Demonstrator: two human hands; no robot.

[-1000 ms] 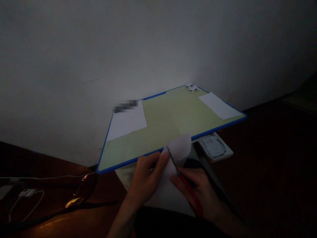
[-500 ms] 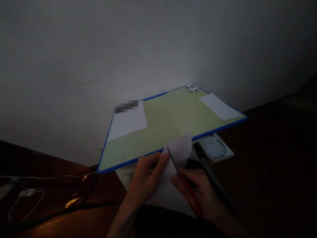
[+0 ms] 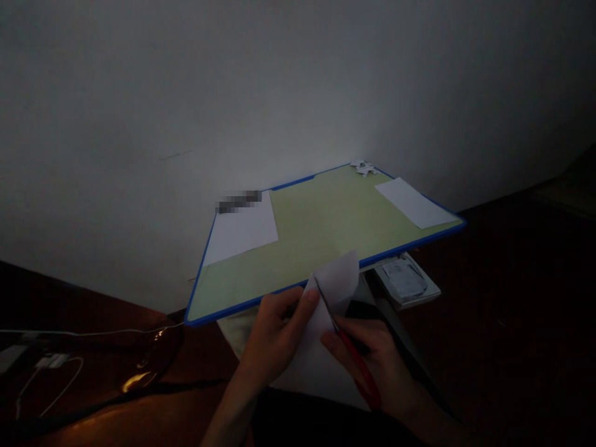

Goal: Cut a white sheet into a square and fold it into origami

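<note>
My left hand [image 3: 274, 335] pinches a folded white paper [image 3: 338, 279] just in front of the near edge of a small green desk with a blue rim [image 3: 242, 304]. My right hand [image 3: 382, 363] is closed round red-handled scissors [image 3: 356, 360]. Their dark blades run up into the paper beside my left thumb. A larger white sheet [image 3: 316, 369] hangs below the fold, between my two hands.
A white sheet [image 3: 242, 230] lies at the desk's left, another [image 3: 414, 202] at its right, with paper scraps [image 3: 363, 166] in the far corner. A white tray [image 3: 405, 279] sits under the desk's right side. Cables and a charger [image 3: 46, 363] lie on the dark floor at left. A pale wall stands behind.
The view has drifted slightly; my hands, the paper and the scissors keep almost the same pose.
</note>
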